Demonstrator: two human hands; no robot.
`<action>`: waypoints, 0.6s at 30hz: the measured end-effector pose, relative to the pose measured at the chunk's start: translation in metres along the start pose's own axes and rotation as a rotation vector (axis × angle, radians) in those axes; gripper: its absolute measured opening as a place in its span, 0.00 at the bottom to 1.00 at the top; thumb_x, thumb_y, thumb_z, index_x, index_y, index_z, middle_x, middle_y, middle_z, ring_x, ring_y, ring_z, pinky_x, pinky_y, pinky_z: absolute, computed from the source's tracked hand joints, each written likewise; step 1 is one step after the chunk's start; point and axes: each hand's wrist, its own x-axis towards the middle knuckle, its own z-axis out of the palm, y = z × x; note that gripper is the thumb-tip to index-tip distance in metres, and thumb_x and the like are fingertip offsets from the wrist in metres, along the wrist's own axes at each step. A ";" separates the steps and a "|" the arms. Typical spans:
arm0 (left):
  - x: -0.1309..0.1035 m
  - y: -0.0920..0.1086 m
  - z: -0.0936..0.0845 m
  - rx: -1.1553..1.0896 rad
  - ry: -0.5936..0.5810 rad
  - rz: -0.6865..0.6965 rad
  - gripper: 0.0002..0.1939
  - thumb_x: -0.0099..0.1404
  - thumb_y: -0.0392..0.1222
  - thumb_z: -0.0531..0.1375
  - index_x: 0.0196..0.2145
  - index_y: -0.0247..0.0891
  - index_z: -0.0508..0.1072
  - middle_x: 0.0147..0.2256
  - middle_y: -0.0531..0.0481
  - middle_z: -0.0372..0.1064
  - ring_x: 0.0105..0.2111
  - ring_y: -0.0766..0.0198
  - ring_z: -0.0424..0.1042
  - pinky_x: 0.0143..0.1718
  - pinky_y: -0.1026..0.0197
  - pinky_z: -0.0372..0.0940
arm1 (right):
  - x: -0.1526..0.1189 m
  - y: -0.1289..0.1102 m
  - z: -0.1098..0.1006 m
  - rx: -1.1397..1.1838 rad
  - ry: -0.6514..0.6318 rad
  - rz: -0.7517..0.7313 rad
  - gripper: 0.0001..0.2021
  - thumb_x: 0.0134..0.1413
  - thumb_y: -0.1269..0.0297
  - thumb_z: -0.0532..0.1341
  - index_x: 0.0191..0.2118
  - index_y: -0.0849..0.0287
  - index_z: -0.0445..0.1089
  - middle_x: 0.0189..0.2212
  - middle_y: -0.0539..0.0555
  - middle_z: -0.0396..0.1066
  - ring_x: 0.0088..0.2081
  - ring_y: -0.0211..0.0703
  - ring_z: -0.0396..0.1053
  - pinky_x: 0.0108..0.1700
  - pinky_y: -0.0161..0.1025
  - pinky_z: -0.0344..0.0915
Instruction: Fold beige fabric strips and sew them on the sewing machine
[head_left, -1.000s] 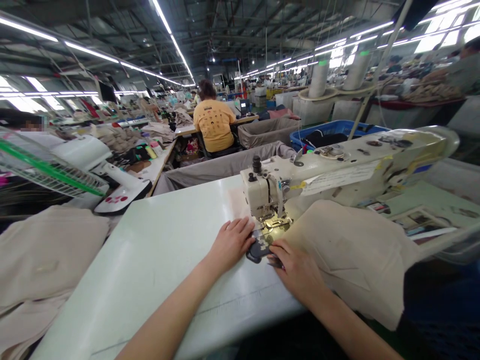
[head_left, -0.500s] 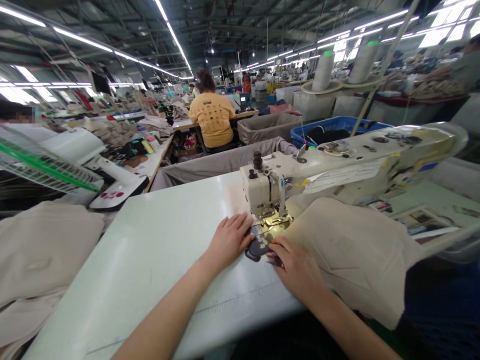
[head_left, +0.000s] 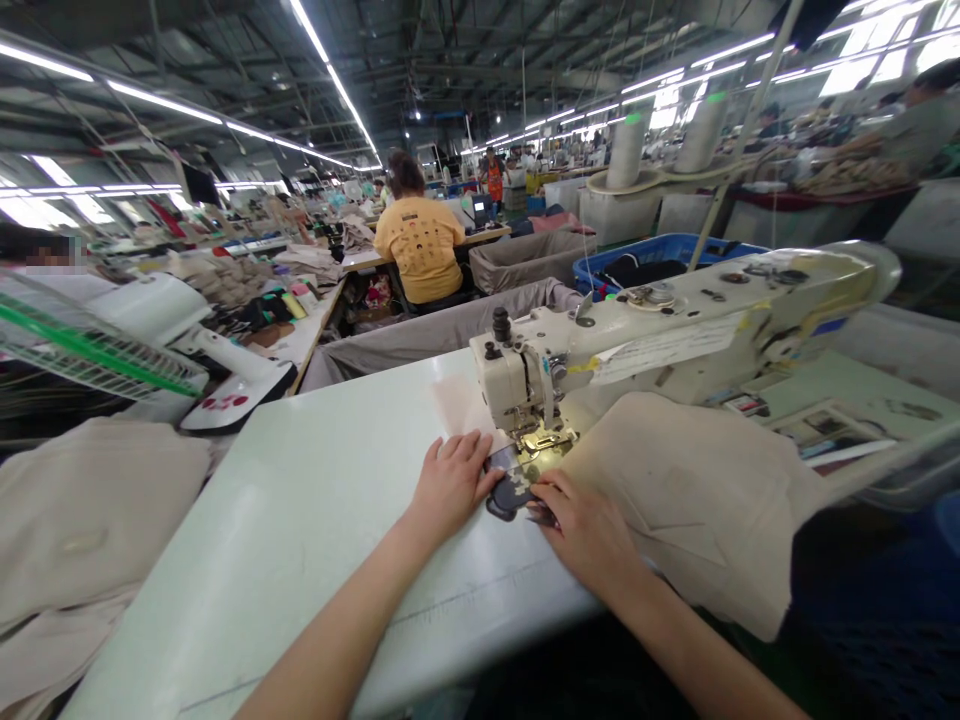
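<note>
The table (head_left: 330, 480) across the middle of the frame has a smooth, pale green top with a glossy sheen. Right of centre, the sewing machine (head_left: 622, 325) looks like enamelled metal, cream and shiny, and bears a paper strip (head_left: 667, 350). Below its head, bright bare metal parts (head_left: 547, 440) gleam yellowish. The beige cloth (head_left: 675, 470) at right is matt, smooth and softly creased; the cloth pile (head_left: 82, 510) at lower left looks equally matt. Upper right of centre, the blue basket (head_left: 592, 275) is plastic. At left, the fan base (head_left: 236, 395) is glossy white plastic. Dull, wrinkled grey fabric (head_left: 442, 330) lies beyond the table.
</note>
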 end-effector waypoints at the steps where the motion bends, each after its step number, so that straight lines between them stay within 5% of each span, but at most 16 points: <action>1: -0.001 0.001 -0.004 0.020 -0.016 -0.007 0.19 0.74 0.49 0.54 0.58 0.39 0.68 0.53 0.40 0.70 0.52 0.48 0.69 0.53 0.44 0.64 | 0.000 0.001 0.000 0.013 0.002 0.000 0.10 0.62 0.71 0.59 0.48 0.56 0.73 0.49 0.57 0.73 0.39 0.45 0.76 0.39 0.36 0.72; 5: -0.010 0.010 -0.015 -0.015 -0.085 0.069 0.12 0.74 0.39 0.52 0.47 0.40 0.74 0.41 0.44 0.72 0.42 0.52 0.70 0.45 0.49 0.66 | -0.001 0.003 -0.001 0.112 0.048 0.008 0.09 0.63 0.70 0.59 0.47 0.58 0.73 0.47 0.57 0.74 0.40 0.46 0.76 0.41 0.37 0.72; 10: -0.021 0.029 -0.011 -0.223 -0.009 0.211 0.14 0.71 0.35 0.55 0.53 0.36 0.70 0.57 0.41 0.67 0.56 0.53 0.65 0.59 0.50 0.62 | -0.004 0.006 -0.006 0.205 0.109 -0.031 0.10 0.62 0.72 0.59 0.48 0.58 0.72 0.50 0.57 0.74 0.44 0.47 0.76 0.44 0.38 0.71; 18: -0.012 0.048 -0.013 -0.153 -0.064 0.160 0.17 0.71 0.40 0.55 0.56 0.38 0.67 0.60 0.40 0.64 0.56 0.49 0.65 0.52 0.46 0.66 | -0.006 0.010 -0.011 0.102 -0.027 -0.032 0.09 0.61 0.71 0.60 0.46 0.57 0.73 0.50 0.56 0.75 0.43 0.47 0.76 0.42 0.38 0.71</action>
